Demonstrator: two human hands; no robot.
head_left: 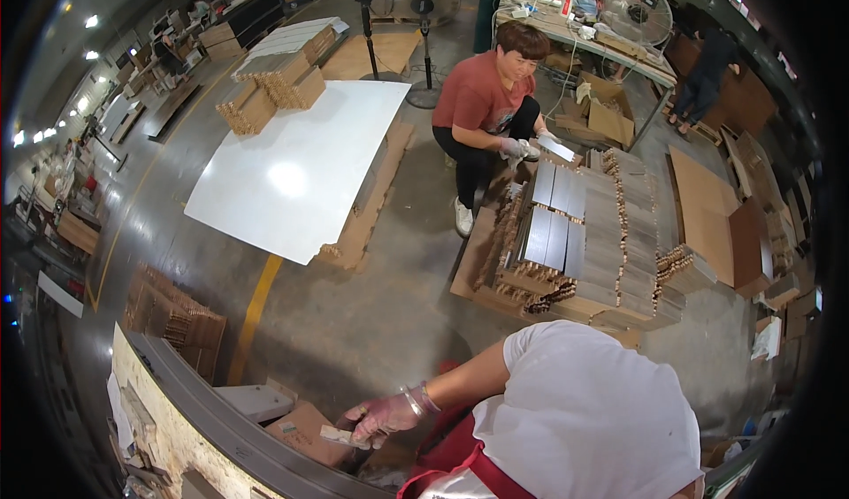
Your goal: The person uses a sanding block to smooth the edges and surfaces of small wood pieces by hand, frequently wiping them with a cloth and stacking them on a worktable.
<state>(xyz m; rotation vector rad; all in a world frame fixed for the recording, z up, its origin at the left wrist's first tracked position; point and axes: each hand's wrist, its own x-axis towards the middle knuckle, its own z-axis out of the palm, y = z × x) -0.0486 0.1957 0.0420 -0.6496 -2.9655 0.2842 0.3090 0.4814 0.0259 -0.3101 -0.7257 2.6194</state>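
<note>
From the white sleeve at the bottom, my right arm reaches left. A bracelet circles the wrist. Fingers closed, my right hand (378, 418) wears a thin, pale glove and grips a small pale flat strip (340, 435). Just beneath it lies a brown cardboard box (305, 430), with a whitish block-shaped piece (258, 402) beside it. Along the near left runs a long dark grey panel (212, 403) on a worn workbench (164, 415). My left hand is out of view. A red apron (451, 446) shows below my arm.
A gloved co-worker (482, 101) in a red shirt sits low, holding a white flat piece (555, 148). Closer stand stacked grey-brown boards (601, 243). A large white sheet (292, 172) carries board bundles (274, 97). Several brown pieces (172, 318) are stacked beyond the bench.
</note>
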